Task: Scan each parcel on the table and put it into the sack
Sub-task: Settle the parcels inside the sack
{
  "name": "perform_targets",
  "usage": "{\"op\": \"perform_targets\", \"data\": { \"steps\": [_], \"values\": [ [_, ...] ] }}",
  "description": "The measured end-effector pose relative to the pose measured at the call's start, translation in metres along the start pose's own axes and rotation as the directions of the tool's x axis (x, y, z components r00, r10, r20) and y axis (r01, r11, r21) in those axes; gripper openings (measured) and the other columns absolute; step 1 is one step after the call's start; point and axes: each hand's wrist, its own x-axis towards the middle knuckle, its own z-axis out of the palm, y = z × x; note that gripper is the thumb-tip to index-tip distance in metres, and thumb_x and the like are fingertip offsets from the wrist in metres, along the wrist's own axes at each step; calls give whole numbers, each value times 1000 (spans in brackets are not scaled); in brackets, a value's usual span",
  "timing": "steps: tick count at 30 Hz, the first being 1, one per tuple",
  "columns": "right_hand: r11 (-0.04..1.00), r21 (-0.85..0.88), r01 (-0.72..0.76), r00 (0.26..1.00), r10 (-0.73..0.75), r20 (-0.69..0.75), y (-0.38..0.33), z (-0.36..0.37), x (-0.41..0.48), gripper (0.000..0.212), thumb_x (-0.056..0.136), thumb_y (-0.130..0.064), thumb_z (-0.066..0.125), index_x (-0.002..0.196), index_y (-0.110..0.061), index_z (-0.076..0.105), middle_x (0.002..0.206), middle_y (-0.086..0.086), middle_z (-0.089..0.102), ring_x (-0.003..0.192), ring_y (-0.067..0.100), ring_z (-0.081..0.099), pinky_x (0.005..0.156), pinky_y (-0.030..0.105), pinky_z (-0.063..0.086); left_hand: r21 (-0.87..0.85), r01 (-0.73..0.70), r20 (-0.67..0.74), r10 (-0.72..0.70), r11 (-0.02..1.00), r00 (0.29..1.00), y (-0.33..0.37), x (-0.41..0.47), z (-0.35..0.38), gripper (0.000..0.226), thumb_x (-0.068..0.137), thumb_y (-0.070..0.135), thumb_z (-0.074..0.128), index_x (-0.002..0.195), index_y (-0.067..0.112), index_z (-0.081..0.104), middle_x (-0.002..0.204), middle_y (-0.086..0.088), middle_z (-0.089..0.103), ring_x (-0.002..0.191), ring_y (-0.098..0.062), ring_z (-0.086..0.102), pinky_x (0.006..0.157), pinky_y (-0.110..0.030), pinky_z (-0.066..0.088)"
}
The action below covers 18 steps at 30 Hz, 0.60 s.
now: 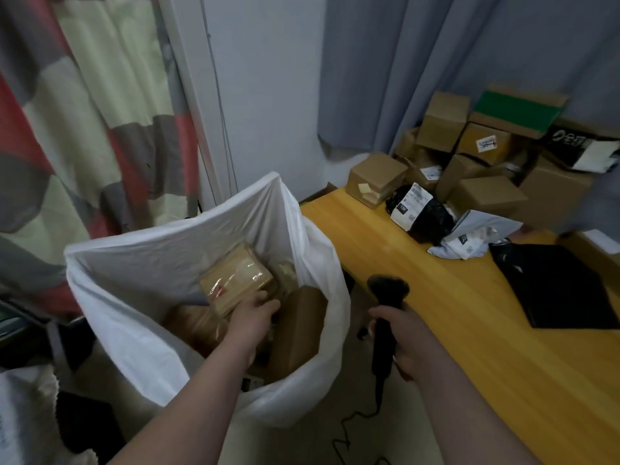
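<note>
A tall white sack (141,290) stands open to the left of the yellow table (419,297). Inside it my left hand (255,313) grips the near edge of a taped brown cardboard parcel (235,280), above other brown parcels (302,327) lying in the sack. My right hand (399,333) holds a black handheld scanner (385,313) by its handle, upright between sack and table; its cable hangs to the floor. On the table lie a black bag parcel with a white label (419,213), a grey-white bag parcel (469,236) and a flat black bag parcel (550,283).
Several brown cardboard boxes (486,152) are stacked at the table's far right corner, one small box (375,177) standing nearer the edge. Blue curtains (436,62) hang behind them. A patterned curtain (67,112) hangs at the left, with dark items on the floor below.
</note>
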Motion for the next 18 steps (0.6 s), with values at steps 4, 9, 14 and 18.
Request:
{"op": "perform_targets", "data": {
  "steps": [4, 9, 14, 18],
  "values": [
    [996, -92, 16, 999, -12, 47, 2, -5, -3, 21, 85, -11, 70, 102, -16, 59, 69, 8, 59, 65, 22, 56, 64, 36, 47, 278, -75, 133, 39, 958, 990, -4, -2, 16, 43, 90, 29, 65, 128, 12, 57, 124, -5, 59, 94, -16, 53, 80, -27, 41],
    [907, -395, 146, 971, -54, 234, 9, 18, -3, 20, 83, -10, 71, 102, -11, 64, 81, 6, 64, 73, 17, 60, 65, 26, 47, 810, -170, 341, -215, 561, 915, -39, -9, -12, 95, 61, 69, 74, 141, 28, 45, 144, 4, 44, 131, -22, 44, 108, -37, 37],
    [578, -719, 387, 882, -5, 471, 28, 46, 4, 19, 86, -26, 66, 102, -18, 63, 92, -2, 64, 86, 10, 58, 72, 24, 47, 961, -244, 202, -272, -127, 941, -81, -24, -38, 64, 79, 41, 71, 137, 30, 48, 143, -3, 43, 138, -28, 30, 110, -62, 13],
    [386, -805, 451, 867, 23, 497, 42, 46, 19, 21, 87, -32, 62, 107, -27, 58, 98, -5, 62, 89, 11, 58, 74, 27, 47, 976, -200, 187, -141, -86, 972, -96, -29, -45, 31, 94, 14, 47, 121, 22, 59, 128, -2, 59, 123, -23, 52, 108, -45, 36]
  ]
}}
